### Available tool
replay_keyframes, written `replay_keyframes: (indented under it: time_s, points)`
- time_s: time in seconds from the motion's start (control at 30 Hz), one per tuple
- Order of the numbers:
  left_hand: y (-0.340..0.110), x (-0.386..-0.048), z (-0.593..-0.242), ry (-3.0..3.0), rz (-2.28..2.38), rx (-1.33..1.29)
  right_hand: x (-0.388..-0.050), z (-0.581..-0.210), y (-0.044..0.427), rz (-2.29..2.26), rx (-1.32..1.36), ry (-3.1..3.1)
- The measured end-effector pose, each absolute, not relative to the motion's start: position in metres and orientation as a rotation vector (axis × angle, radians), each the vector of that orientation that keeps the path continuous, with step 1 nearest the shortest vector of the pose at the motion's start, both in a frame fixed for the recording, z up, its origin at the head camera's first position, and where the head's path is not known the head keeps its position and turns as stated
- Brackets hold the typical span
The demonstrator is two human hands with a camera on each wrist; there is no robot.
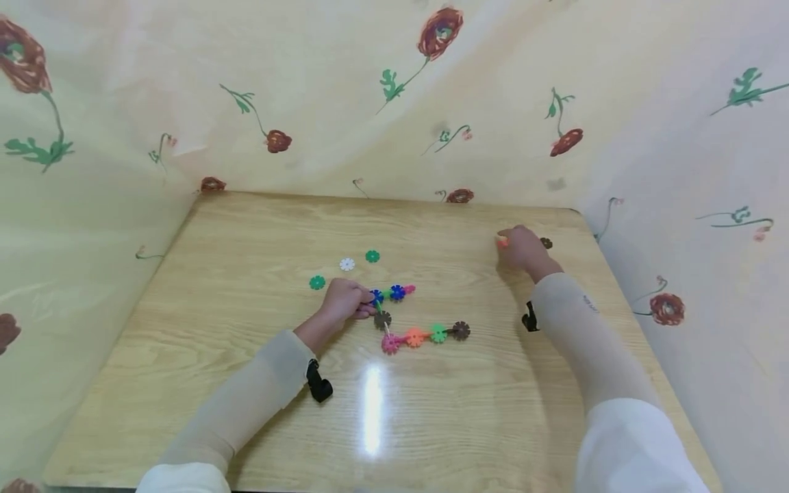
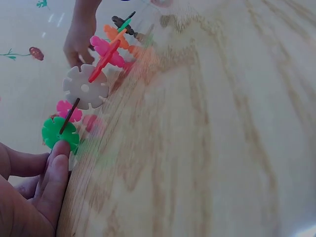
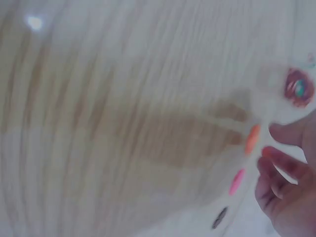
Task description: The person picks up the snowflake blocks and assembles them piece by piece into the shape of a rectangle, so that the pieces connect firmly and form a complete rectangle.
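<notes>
Left hand [image 1: 342,300] pinching chained discs [image 1: 383,320], right hand [image 1: 524,248] unclenched beside orange disc [image 3: 252,140], wood-grain table [image 1: 246,260], flower-patterned walls [image 1: 345,61]

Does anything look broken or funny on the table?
Nothing stands out. The joined flower discs turn corners beside the left hand, but I see no cracks. The loose white disc and two green discs lie flat nearby.

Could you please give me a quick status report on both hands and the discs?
Left hand gripping disc chain. Right hand at orange disc, no firm grip seen. White disc just beyond left hand, seemingly not in the way.
</notes>
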State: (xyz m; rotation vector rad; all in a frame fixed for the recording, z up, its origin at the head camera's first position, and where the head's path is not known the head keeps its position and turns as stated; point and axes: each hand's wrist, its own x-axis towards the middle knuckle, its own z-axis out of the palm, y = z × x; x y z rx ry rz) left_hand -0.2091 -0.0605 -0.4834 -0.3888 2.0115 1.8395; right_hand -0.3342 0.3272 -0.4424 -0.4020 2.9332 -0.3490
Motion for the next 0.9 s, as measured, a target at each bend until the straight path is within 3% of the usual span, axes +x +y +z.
replay_keyframes:
  time_s: [0.5, 0.9]
  points:
    - [-0.061, -0.208, -0.483, 2.018, 1.828, -0.407, -0.327, -0.457, 0.327, -0.485, -0.283, 2.858]
    - [-0.061, -0.209, -0.482, 2.028, 1.821, -0.402, -0.280, -0.468, 0.226, -1.217, -0.333, 2.390]
